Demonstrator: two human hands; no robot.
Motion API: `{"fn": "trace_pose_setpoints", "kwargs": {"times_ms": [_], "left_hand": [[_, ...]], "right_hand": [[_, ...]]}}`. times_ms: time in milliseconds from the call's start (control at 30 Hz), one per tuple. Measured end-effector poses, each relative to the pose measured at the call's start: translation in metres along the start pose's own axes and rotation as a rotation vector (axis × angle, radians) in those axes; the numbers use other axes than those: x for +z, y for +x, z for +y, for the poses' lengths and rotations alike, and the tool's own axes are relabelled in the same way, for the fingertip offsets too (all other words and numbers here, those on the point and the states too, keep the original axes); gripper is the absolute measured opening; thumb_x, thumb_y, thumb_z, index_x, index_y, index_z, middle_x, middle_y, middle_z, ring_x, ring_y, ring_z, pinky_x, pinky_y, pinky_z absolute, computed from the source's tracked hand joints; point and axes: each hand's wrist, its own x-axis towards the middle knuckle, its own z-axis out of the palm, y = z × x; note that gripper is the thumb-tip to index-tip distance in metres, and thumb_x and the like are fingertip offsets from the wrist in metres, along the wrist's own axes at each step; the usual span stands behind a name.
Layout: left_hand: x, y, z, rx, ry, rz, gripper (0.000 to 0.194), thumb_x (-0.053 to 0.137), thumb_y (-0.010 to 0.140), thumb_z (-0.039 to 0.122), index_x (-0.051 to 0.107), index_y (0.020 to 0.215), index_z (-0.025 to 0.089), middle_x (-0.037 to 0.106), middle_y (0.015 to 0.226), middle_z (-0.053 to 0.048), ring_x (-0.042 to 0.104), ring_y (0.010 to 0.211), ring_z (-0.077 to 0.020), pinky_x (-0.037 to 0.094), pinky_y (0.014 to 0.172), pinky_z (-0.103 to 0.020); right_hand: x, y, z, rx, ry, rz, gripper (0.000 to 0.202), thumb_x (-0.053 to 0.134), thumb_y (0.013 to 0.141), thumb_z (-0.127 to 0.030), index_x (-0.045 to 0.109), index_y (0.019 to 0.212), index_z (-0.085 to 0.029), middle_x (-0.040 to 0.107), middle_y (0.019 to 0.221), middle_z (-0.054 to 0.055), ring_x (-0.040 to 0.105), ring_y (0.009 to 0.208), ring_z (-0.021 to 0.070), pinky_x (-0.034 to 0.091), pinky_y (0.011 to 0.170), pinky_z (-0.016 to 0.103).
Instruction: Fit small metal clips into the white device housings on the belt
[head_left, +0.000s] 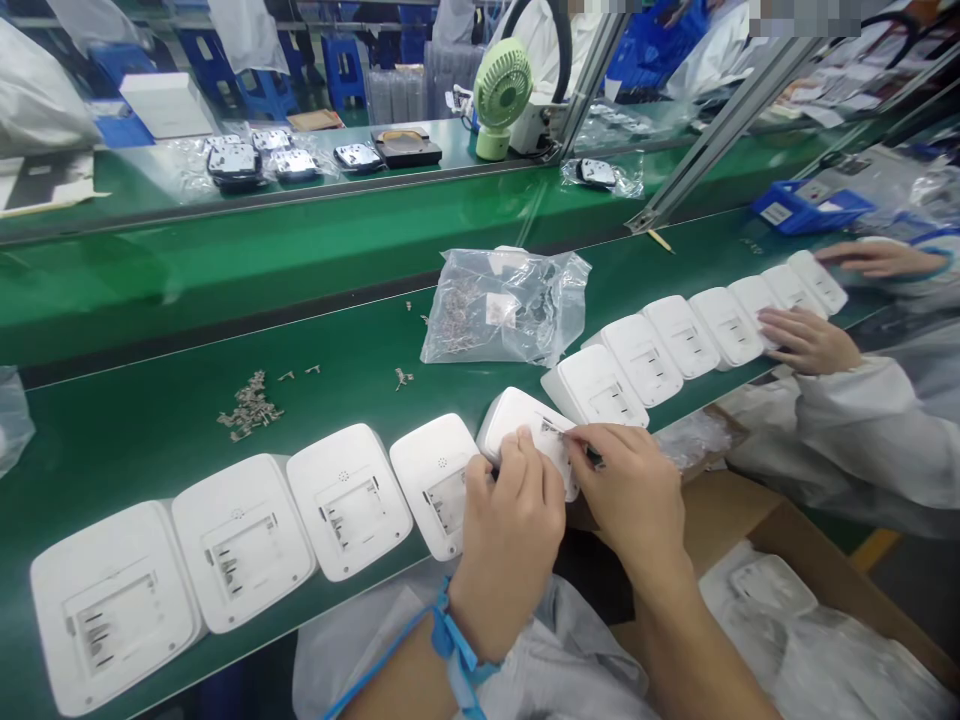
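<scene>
A white plastic housing (pixel 514 408) with an open battery compartment lies tilted in front of me, between its neighbours in the row. My left hand (pixel 514 520), a blue wrist strap on its wrist, grips the near left side of this housing with bent fingers. At the compartment's upper right, my right hand (pixel 630 490) pinches with thumb and forefinger; whatever sits between the fingertips is too small to make out. Just left of my left hand is another white housing (pixel 431 450), its compartment partly covered by my fingers. Small metal contact pieces (pixel 253 405) lie heaped on the green bench, with several strays (pixel 403 378) nearby.
More white housings (pixel 352 460) line the bench edge on both sides. A clear bag (pixel 540 300) of small metal parts lies behind. At right, a co-worker's hands (pixel 810 340) touch the far housings. An open carton (pixel 735 510) stands below; a green fan (pixel 502 95) is beyond.
</scene>
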Motion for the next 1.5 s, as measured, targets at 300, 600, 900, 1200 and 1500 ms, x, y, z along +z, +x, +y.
{"fn": "trace_pose_setpoints", "kwargs": {"times_ms": [300,600,900,1200,1500], "left_hand": [[-0.003,0.000,0.001,-0.003,-0.012,-0.002,0.035,0.049,0.097,0.024,0.061,0.129,0.014,0.055,0.146,-0.016,0.048,0.131,-0.0272,0.042,0.092,-0.044],[-0.001,0.000,0.001,-0.007,-0.015,-0.003,0.035,0.049,0.097,0.023,0.061,0.129,0.014,0.054,0.147,-0.016,0.047,0.132,-0.0280,0.042,0.092,-0.046],[0.000,0.004,0.004,-0.012,-0.007,0.012,0.038,0.047,0.098,0.024,0.059,0.133,0.016,0.057,0.142,-0.015,0.049,0.127,-0.0279,0.041,0.093,-0.047],[0.005,0.009,0.009,-0.026,-0.016,0.024,0.038,0.046,0.101,0.033,0.058,0.136,0.023,0.058,0.138,-0.011,0.050,0.123,-0.0287,0.041,0.091,-0.046],[0.011,0.011,0.016,-0.030,0.025,0.017,0.043,0.051,0.098,0.036,0.057,0.138,0.023,0.059,0.137,-0.015,0.050,0.122,-0.0320,0.039,0.091,-0.048]], "right_hand": [[-0.006,0.000,0.000,0.105,0.029,0.022,0.013,0.058,0.090,-0.022,0.070,0.087,-0.018,0.075,0.081,0.003,0.069,0.069,0.0198,0.043,0.060,0.029],[-0.003,-0.012,-0.002,0.090,0.042,0.096,0.017,0.064,0.087,-0.021,0.068,0.103,-0.019,0.077,0.083,0.000,0.073,0.071,0.0182,0.049,0.062,0.028],[-0.006,-0.016,-0.004,-0.128,-0.010,0.035,0.012,0.059,0.093,-0.013,0.069,0.099,-0.016,0.076,0.087,0.004,0.071,0.084,0.0191,0.053,0.075,0.030],[0.001,-0.021,-0.002,0.048,0.193,0.225,0.013,0.067,0.090,-0.017,0.069,0.102,-0.020,0.077,0.090,0.003,0.074,0.077,0.0184,0.059,0.074,0.030],[0.001,-0.019,0.006,-0.055,0.189,0.148,0.018,0.066,0.089,-0.010,0.068,0.105,-0.019,0.077,0.093,0.003,0.073,0.086,0.0182,0.059,0.082,0.031]]}}
